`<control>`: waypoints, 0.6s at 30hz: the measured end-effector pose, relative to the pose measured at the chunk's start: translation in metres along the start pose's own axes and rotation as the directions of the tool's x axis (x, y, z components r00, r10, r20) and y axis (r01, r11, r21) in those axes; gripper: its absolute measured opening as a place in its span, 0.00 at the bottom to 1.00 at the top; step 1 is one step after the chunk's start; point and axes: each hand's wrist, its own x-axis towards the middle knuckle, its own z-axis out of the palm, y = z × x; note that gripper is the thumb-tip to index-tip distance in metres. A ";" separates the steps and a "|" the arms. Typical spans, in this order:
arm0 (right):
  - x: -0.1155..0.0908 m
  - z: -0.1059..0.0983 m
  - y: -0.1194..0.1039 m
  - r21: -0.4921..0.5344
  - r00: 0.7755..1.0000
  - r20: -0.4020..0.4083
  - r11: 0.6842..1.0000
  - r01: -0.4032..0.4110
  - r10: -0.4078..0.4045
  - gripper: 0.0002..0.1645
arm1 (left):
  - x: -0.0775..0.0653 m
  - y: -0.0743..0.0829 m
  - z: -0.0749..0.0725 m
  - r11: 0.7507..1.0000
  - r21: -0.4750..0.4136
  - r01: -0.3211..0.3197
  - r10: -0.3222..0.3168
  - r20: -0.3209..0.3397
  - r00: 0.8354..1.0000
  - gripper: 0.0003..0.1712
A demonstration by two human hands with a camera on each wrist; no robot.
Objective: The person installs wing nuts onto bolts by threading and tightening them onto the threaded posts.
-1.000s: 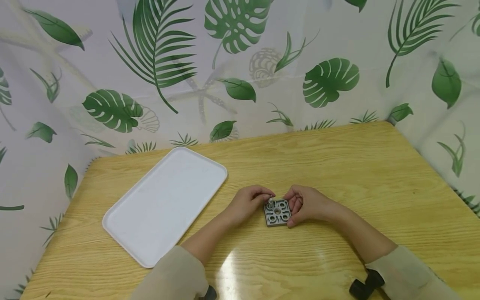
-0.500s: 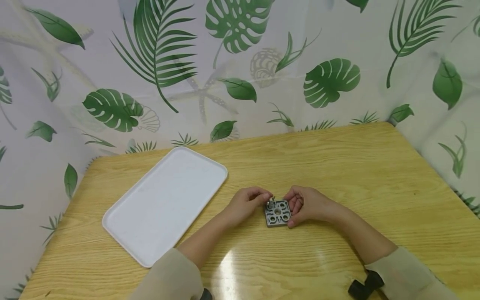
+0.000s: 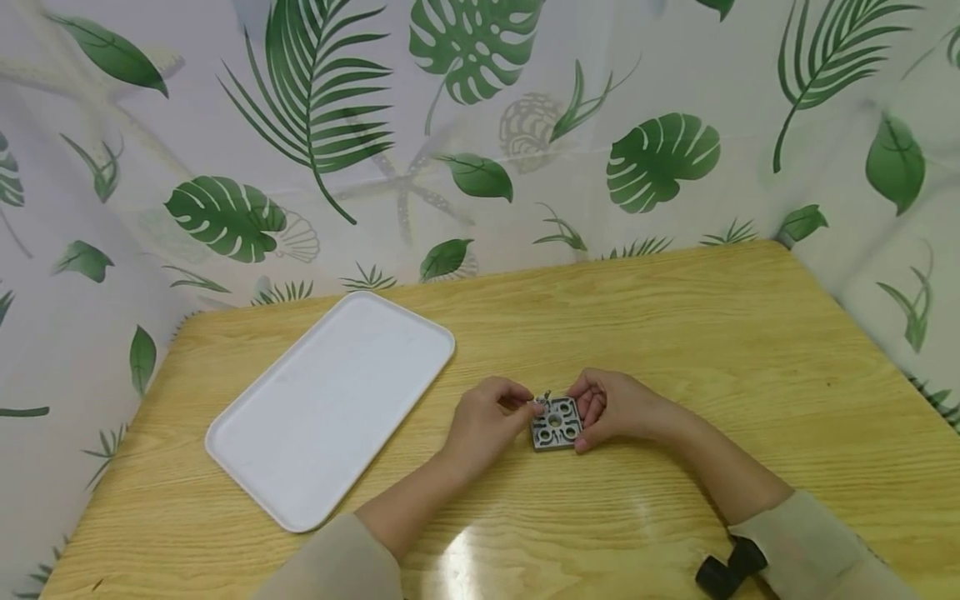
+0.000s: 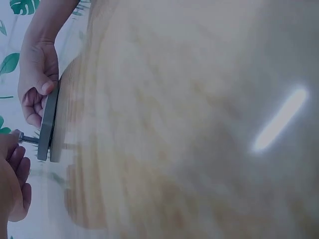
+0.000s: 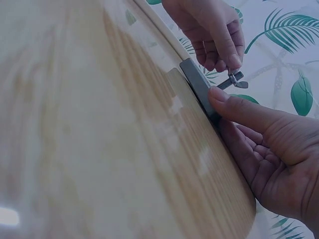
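Observation:
A square grey metal plate point(image 3: 556, 435) with round holes lies flat on the table. From its far left corner a threaded bolt point(image 5: 226, 84) stands up, with a wing nut point(image 5: 241, 84) near its top. My left hand point(image 3: 480, 427) has its thumb and index finger at the wing nut, the other fingers curled beneath. On the opposite side, my right hand point(image 3: 621, 408) grips the plate's right edge between thumb and fingers. In the left wrist view the bolt rises from the plate point(image 4: 48, 122) toward the left fingertips.
A white rectangular tray point(image 3: 330, 408) lies left of the hands on the wooden table point(image 3: 675, 325). Leaf-patterned cloth point(image 3: 570, 192) hangs behind the table and at its sides. A black strap piece point(image 3: 731, 571) sits by the right sleeve.
My left thumb and index finger have shifted around the wing nut, the thumb moving down and nearer while the hand turns. My right hand keeps hold of the plate, which has barely moved.

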 end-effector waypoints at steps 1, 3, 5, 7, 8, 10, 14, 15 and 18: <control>0.000 -0.001 0.000 0.000 1.000 0.002 1.000 0.004 -0.004 0.39 | 0.000 0.001 0.000 1.000 -0.004 -0.002 0.002 0.007 1.000 0.09; -0.001 -0.001 0.000 0.004 1.000 0.006 1.000 0.013 -0.013 0.39 | 0.002 0.001 0.000 1.000 0.001 -0.017 0.017 0.030 0.999 0.07; -0.001 -0.001 0.000 0.008 1.000 0.009 1.000 0.016 -0.016 0.39 | 0.006 0.000 -0.002 0.999 0.019 -0.046 0.044 0.075 0.996 0.07; -0.001 -0.001 0.000 0.013 1.000 0.007 1.000 0.008 -0.008 0.39 | 0.013 -0.003 -0.007 0.988 0.071 -0.139 0.128 0.140 0.982 0.07; -0.001 -0.001 0.000 0.016 1.000 0.007 1.000 0.007 -0.007 0.39 | 0.018 -0.005 -0.009 0.975 0.097 -0.200 0.180 0.184 0.966 0.07; -0.001 -0.001 0.000 0.021 1.000 0.008 1.000 0.007 -0.007 0.39 | 0.030 -0.007 -0.016 0.940 0.131 -0.316 0.270 0.282 0.920 0.08; 0.001 -0.001 0.001 0.022 1.000 0.014 1.000 -0.002 0.002 0.40 | 0.052 -0.007 -0.026 0.879 0.114 -0.464 0.366 0.463 0.807 0.09; 0.001 -0.001 0.001 0.021 1.000 0.014 1.000 -0.005 0.005 0.40 | 0.056 -0.006 -0.026 0.876 0.101 -0.472 0.367 0.496 0.787 0.10; 0.001 0.000 0.001 0.011 1.000 0.009 1.000 -0.016 0.016 0.40 | 0.065 -0.004 -0.024 0.883 0.056 -0.466 0.359 0.559 0.748 0.10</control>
